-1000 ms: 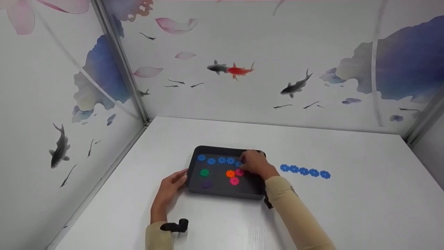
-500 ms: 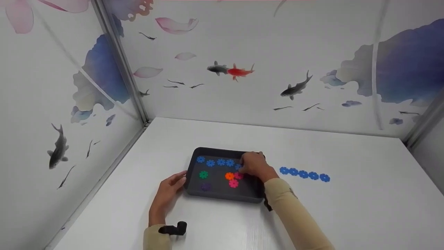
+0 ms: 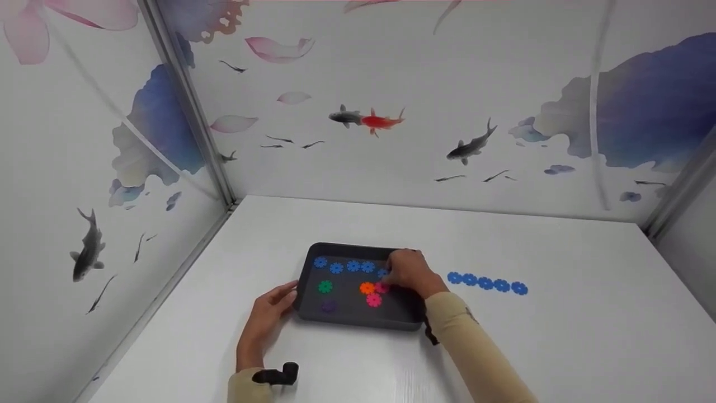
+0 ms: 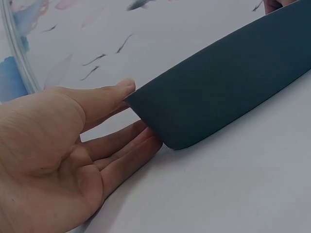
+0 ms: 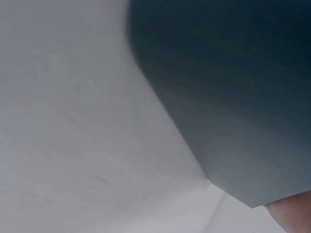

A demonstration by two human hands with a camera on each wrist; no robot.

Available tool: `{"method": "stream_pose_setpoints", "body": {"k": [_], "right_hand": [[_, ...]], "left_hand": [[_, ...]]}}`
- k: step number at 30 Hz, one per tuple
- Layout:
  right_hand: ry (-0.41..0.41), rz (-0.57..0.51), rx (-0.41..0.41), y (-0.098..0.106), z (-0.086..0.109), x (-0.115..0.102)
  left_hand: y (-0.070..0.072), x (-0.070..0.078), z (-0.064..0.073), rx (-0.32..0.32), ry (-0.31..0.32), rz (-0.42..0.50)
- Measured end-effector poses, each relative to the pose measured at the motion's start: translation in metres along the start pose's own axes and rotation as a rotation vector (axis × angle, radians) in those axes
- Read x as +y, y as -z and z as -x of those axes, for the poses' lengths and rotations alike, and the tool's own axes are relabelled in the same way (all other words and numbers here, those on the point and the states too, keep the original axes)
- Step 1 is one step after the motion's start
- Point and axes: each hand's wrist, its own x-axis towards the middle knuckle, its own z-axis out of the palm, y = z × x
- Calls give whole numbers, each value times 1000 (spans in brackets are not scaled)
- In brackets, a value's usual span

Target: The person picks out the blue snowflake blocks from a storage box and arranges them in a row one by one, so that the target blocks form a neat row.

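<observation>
A dark grey tray (image 3: pixel 358 322) lies on the white table. My left hand (image 3: pixel 265 320) steadies its left end; in the left wrist view, the thumb touches the rim corner and nearly straight fingers (image 4: pixel 129 162) meet the wall lower down. Reaching over the tray's right part, my right hand (image 3: pixel 411 272) bends its fingers down at a partly covered blue flower-shaped disc (image 3: pixel 382 273). Its fingertips are hidden, so a grip on that disc cannot be confirmed. Several more blue discs (image 3: pixel 353 266) line the back of the tray. An orange disc (image 3: pixel 367 288) and pink discs (image 3: pixel 373 300) lie in front of the right hand.
A green disc (image 3: pixel 325 287) and a purple disc (image 3: pixel 328 306) sit in the tray's left half. On the table to the right runs a row of several blue discs (image 3: pixel 486 283). Patterned walls (image 3: pixel 391 162) border the table behind and at left.
The whole scene has shifted slightly down and left in the head view. Both hands keep their places at the tray, and the discs appear unmoved.
</observation>
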Motion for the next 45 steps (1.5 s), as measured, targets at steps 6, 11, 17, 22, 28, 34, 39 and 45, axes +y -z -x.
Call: {"method": "stream_pose_setpoints", "body": {"k": [6, 11, 17, 22, 28, 34, 39, 45], "right_hand": [[60, 69, 38, 2, 1, 0], [72, 69, 17, 4, 1, -2], [94, 99, 35, 8, 4, -2], [150, 145, 103, 13, 8, 4], [178, 145, 116, 22, 16, 12], [217, 154, 200, 37, 27, 28], [222, 109, 264, 49, 38, 49], [207, 107, 294, 59, 56, 79]], "left_hand": [[-2, 1, 0, 0, -7, -2], [-1, 0, 0, 11, 0, 1], [0, -3, 0, 14, 0, -7], [0, -3, -2, 8, -1, 12], [1, -3, -2, 10, -9, -7], [0, -1, 0, 7, 13, 20], [-1, 1, 1, 14, 25, 8], [0, 0, 1, 9, 29, -13]]}}
